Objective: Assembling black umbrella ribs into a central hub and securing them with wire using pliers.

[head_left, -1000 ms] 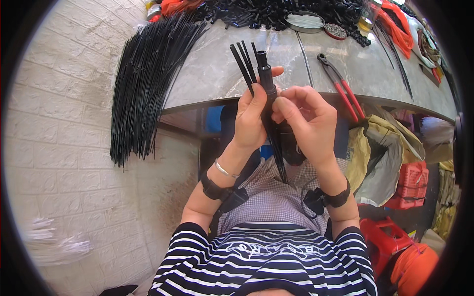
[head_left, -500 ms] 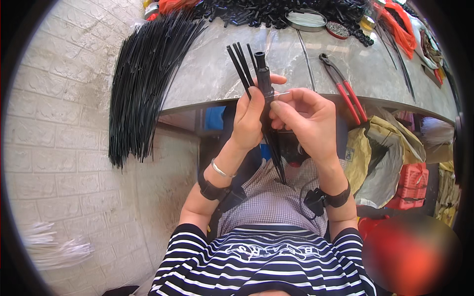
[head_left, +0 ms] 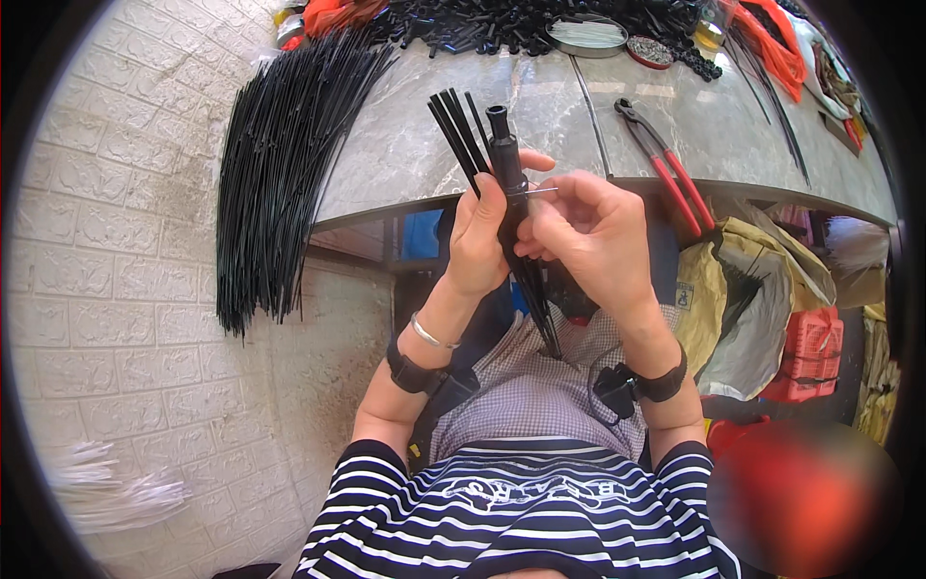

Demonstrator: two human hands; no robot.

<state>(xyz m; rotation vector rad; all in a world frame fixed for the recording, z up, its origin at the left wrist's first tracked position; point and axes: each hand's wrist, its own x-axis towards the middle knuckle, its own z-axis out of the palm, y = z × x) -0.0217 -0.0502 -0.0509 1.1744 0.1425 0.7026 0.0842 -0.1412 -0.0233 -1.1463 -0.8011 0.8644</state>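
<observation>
My left hand [head_left: 475, 246] is closed around several thin black rods [head_left: 453, 130] and a black stepped tube [head_left: 503, 152] with a hollow upper end. The rods' upper ends fan out above my thumb, and the lower part of the bundle runs down toward my lap. With its fingers pinched, my right hand [head_left: 608, 241] is beside the tube's lower collar. A thin silvery pin [head_left: 545, 190] sticks out across the gap between that collar and my right fingertips. My fingers hide how far the pin goes into the tube.
A thick sheaf of black rods [head_left: 280, 183] hangs over the grey table's [head_left: 434, 125] left edge. Red-handled pincers [head_left: 666, 164] lie at the right. At the back are black tube pieces [head_left: 463, 29], a round tin of pale sticks [head_left: 586, 35] and a small red-rimmed dish [head_left: 650, 52].
Both hands, with the rods and tube, have shifted slightly left and down in the picture. The pin stays at the collar, between the tube and my right fingertips.
</observation>
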